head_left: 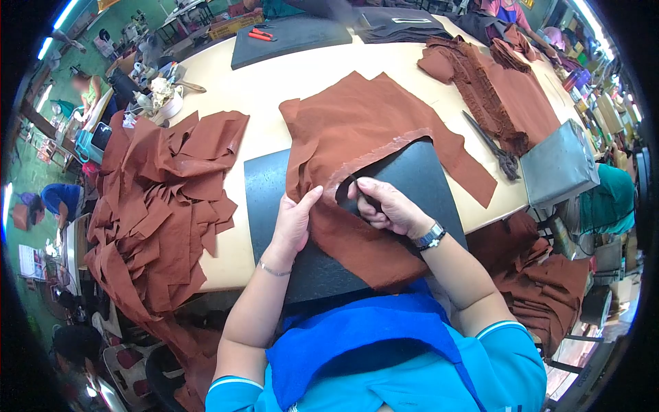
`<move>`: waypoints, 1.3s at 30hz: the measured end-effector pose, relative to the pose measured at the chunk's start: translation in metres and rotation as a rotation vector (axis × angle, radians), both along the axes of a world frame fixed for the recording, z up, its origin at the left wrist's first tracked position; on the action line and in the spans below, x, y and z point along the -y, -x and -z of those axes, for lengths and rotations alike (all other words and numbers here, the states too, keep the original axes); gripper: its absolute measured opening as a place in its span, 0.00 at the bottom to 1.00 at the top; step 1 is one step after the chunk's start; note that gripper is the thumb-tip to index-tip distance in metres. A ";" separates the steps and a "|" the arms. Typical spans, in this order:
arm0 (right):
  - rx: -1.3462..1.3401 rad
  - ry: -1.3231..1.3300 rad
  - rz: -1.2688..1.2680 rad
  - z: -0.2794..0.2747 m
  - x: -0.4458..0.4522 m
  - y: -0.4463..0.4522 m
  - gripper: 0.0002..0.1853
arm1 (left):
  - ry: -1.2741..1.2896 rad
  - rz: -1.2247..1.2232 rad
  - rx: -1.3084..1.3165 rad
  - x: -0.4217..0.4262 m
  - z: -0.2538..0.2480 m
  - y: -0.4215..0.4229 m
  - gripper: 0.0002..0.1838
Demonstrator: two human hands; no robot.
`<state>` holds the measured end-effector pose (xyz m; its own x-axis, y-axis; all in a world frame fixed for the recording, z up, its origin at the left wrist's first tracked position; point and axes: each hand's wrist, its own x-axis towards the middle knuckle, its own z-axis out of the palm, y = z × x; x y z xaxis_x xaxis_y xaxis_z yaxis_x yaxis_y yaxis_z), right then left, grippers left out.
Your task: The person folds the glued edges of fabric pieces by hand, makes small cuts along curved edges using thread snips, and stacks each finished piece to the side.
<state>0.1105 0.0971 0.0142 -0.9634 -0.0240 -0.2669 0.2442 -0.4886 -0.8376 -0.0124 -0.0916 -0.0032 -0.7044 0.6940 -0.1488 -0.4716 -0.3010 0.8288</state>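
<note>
A large reddish-brown fabric piece (364, 110) lies in front of me, partly over a black board (268, 185). A pale, whitish band runs along its curved cut edge. My left hand (296, 220) grips the fabric's left side, thumb on top and fingers mostly hidden beneath the cloth. Beside that curved edge, my right hand (388, 206) is closed around a small dark, thin tool (353, 180); its kind cannot be made out. The black board shows through the gap at the curve.
Piled brown fabric pieces (165, 199) cover the table's left side. To the right are large dark scissors (491, 145), a grey metal box (559, 165) and gathered brown cloth (480, 89). A red-handled tool (261, 34) rests on another black board (295, 44). Other people work around the room.
</note>
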 end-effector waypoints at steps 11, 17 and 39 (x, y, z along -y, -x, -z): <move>-0.389 -1.524 0.148 0.016 0.042 0.016 0.20 | 0.596 -0.479 -1.171 0.075 -0.062 -0.006 0.36; -0.328 -1.147 0.179 0.003 0.028 -0.006 0.21 | 0.429 -0.035 -1.174 -0.007 -0.071 -0.007 0.13; 0.269 0.557 0.197 0.013 0.004 -0.006 0.19 | 0.414 -0.209 -1.397 -0.039 0.005 0.016 0.04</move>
<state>0.1166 0.0927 0.0010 -0.8653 -0.0585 -0.4978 0.2716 -0.8894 -0.3677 -0.0283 -0.0530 -0.0081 -0.5203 0.6419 0.5633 0.7877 0.1059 0.6069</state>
